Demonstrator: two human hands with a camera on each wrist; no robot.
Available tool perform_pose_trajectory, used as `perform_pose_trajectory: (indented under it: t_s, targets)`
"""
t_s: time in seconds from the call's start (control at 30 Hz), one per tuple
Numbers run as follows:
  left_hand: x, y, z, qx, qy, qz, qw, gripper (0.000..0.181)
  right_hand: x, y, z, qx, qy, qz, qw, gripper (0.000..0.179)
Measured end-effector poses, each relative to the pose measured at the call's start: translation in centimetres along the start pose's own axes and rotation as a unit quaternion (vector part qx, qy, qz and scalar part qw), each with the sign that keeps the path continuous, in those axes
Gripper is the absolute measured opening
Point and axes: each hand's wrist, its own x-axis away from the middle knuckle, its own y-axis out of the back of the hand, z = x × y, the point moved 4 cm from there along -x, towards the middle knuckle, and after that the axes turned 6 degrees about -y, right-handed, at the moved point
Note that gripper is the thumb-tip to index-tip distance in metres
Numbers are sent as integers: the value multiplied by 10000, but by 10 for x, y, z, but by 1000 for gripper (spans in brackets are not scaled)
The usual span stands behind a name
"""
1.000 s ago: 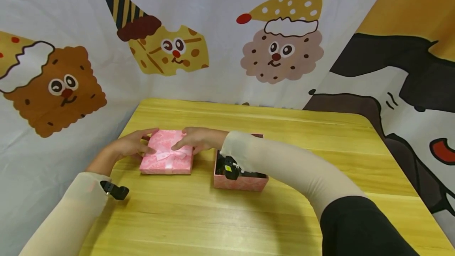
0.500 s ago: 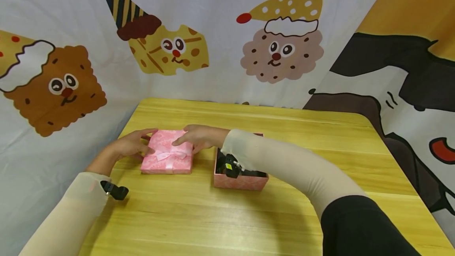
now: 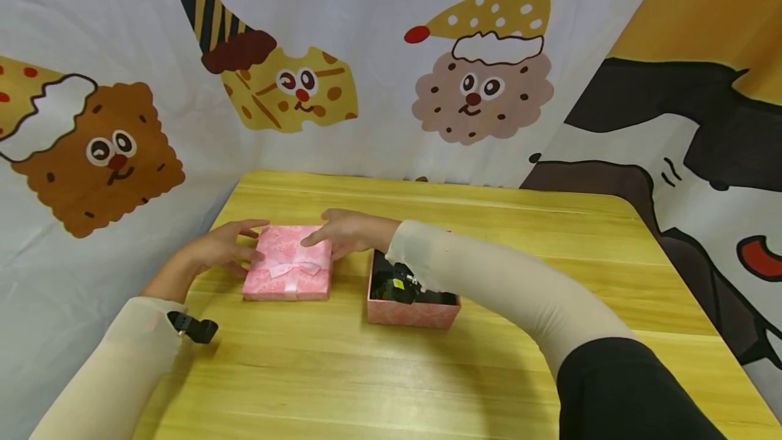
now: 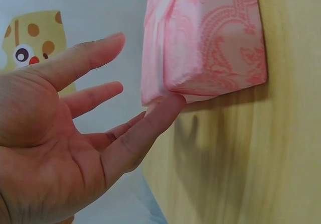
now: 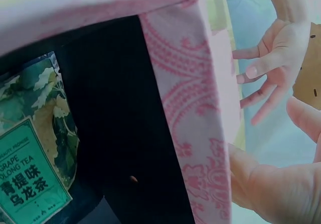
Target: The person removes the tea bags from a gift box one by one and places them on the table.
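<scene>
A pink patterned box lid with a ribbon bow (image 3: 287, 282) lies flat on the wooden table at the left. At its left side is my left hand (image 3: 221, 250), fingers loosely spread; in the left wrist view one fingertip overlaps the lid's corner, and I cannot tell whether it touches. My right hand (image 3: 352, 231) is at the lid's right edge, thumb extended over the top, some fingers hidden behind it. Under my right forearm stands the matching box (image 3: 412, 314), uncovered and black inside. A green grape oolong tea packet (image 5: 35, 179) lies in it.
The yellow wooden table (image 3: 342, 372) meets a white cloth backdrop (image 3: 379, 148) with cartoon prints at its back and left. Small black cameras (image 3: 194, 326) are strapped to both wrists.
My right hand has shifted slightly back and to the right, its thumb drawing off the lid's middle. My left hand has eased slightly left. The lid stays almost where it was.
</scene>
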Motion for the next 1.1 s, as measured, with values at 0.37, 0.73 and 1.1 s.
perform_pose_trajectory:
  t_s: [0.37,0.73,1.1]
  targets:
    - [4,0,-23,-102,-343,-44,9993,88,18,9,8,-109,222,174,9995,95]
    - [5,-7,-57,-340,-662,88,9972,89,44,27,15,29,498,248,9984,90]
    - [10,-18,-87,-541,-829,88,9950,89,62,41,13,340,820,152,9959,84]
